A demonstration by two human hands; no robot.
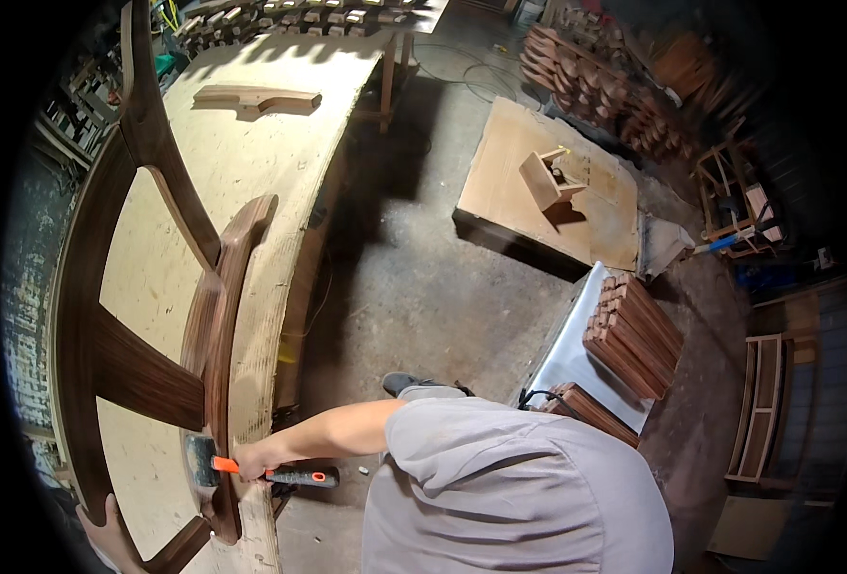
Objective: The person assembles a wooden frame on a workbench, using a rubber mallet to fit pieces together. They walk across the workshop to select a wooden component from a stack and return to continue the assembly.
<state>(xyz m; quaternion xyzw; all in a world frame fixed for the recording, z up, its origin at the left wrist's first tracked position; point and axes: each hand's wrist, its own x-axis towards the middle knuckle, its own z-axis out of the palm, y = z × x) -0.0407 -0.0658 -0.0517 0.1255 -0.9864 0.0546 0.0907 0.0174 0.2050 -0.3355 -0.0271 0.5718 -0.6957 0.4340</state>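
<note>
A dark brown wooden chair frame [79,287], with a curved outer rail and a wide splat [146,368], stands at the left over the pale workbench [251,172]. My left hand [103,531], partly cut off by the dark rim, grips the curved rail at the lower left. My right hand [251,461] is closed round the mallet's orange and black handle [299,475]. The mallet's dark head [200,461] lies at the near end of the shaped rail [218,325] that joins the splat; I cannot tell whether they touch.
A loose shaped wooden piece [256,98] rests farther along the bench. Beyond the floor gap is a low board-topped table [557,182] with a small wooden jig [550,180]. Stacked wooden parts [634,335] stand to my right. More wooden parts [596,86] are piled at the back.
</note>
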